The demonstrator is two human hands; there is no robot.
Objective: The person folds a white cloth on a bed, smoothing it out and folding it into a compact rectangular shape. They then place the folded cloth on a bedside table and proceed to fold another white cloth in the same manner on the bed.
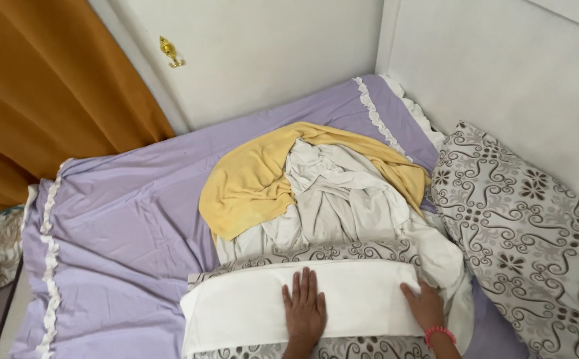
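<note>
I see my left hand point(304, 308) and right hand point(424, 305) pressed flat, fingers spread, on folded white cloth point(249, 309) atop a lilac-sheeted bed point(123, 219) cornered by white walls point(263, 46), orange curtain point(43, 86) alongside.

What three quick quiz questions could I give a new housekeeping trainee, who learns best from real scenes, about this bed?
1. True or false: both hands lie flat on the folded white cloth.
2. Which lies on top of the crumpled white laundry: A) yellow towel B) orange curtain C) patterned pillow?
3. Which wrist wears a pink bracelet?

Key: 1 true, left hand and right hand; 2 A; 3 right.
</note>
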